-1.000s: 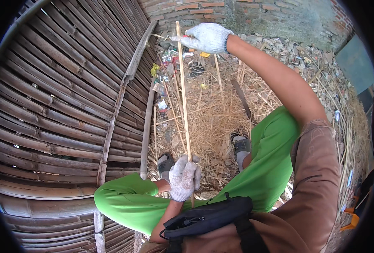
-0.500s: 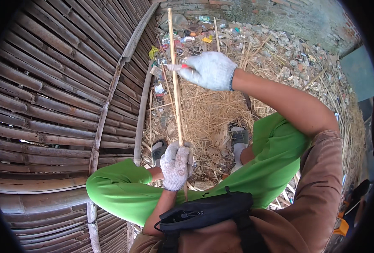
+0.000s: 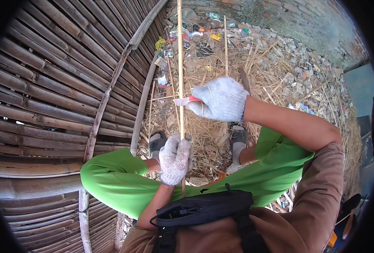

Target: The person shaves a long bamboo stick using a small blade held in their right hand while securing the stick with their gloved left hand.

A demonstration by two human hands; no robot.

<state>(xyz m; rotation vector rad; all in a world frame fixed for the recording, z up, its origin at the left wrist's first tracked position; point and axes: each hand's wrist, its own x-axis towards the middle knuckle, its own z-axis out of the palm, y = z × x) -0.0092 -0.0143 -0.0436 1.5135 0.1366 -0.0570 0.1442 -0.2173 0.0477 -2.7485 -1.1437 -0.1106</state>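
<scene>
A long, pale bamboo strip [image 3: 180, 55] runs up and away from my lap. My left hand [image 3: 175, 160], in a worn white knit glove, is closed around its near part, and the strip's tail shows below the fist. In my gloved right hand [image 3: 220, 99] is a knife [image 3: 181, 102] with a short blade and a bit of red at the handle. The blade lies across the strip, a short way beyond my left hand. Most of the knife's handle is hidden inside the glove.
A bamboo slat wall [image 3: 56, 84] rises close on my left. Straw-like shavings [image 3: 208, 147] cover the ground between my feet, with scattered litter [image 3: 195, 36] farther off. Another thin strip [image 3: 225, 46] stands out beyond my right hand. A brick wall [image 3: 279, 17] closes the far side.
My right hand has come nearer along the strip with the knife, toward my left hand. The left hand keeps its hold. The whole view has shifted slightly.
</scene>
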